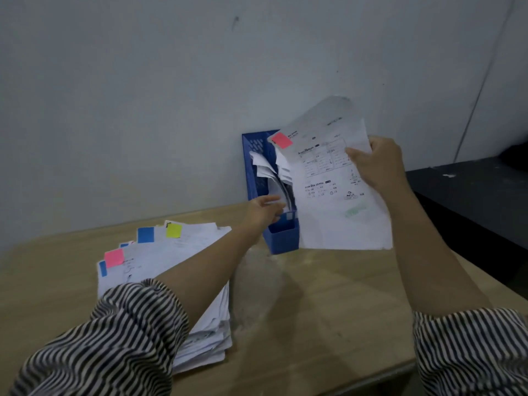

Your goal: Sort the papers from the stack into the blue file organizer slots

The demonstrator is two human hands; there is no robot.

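The person's right hand (377, 162) was raised in front of the wall, its grip pinching the right edge of a printed sheet (337, 190), thumb on the printed face and fingers behind. The sheet hung upright, slightly tilted, with a pink sticky tab (282, 140) at its top left corner, and it covered the right side of the blue file organizer (281, 235).

The left hand (264, 210) reached forward across the tabletop (328, 310) to the organizer, fingers extended and relaxed, holding nothing, just touching the papers standing in the slots (271, 172). That hand was blurred, so finer detail of its fingers could not be told. Both forearms were bare, with black-and-white striped sleeves (114, 338) pushed up near the elbows.

The organizer stood upright at the back of the pale wooden tabletop, against a grey-white wall (143, 95). Crumpled white sheets stuck out of its slots. To the left, under the left arm, lay the stack of papers (177, 252), loosely fanned, carrying blue, yellow and pink tabs along its far and left edges. A dark surface (471, 195) sat to the right, beside the tabletop.
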